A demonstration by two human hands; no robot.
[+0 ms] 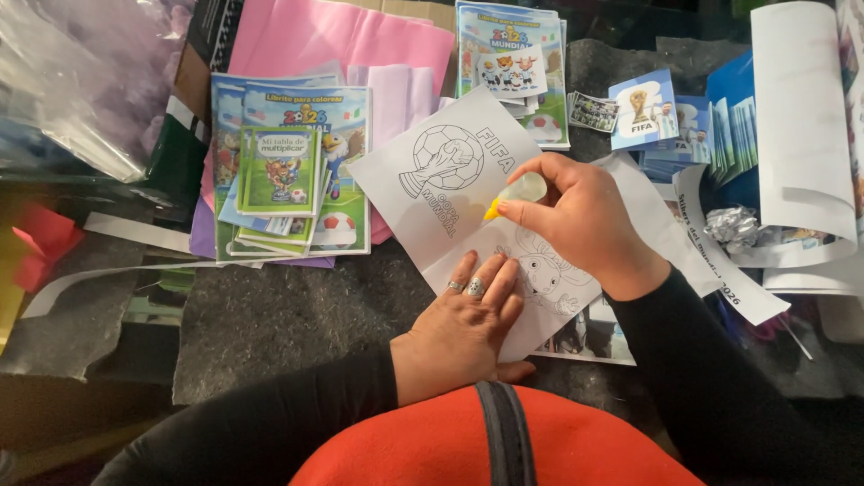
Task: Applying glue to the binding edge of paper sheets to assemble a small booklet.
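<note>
Ref. landmark: white colouring sheet, unfolded on the dark work surface, black line art of ball and mascot. Left of sheet: stack of colouring booklets, pink paper beneath. L hand flat on sheet's near edge, fingers spread. R hand pinches small glue bottle, yellow tip over sheet's centre fold.

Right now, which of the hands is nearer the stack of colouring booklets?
Left. The left hand presses the white colouring sheet, just right of the stack of colouring booklets; the right hand, holding a small glue bottle, is farther right.
</note>
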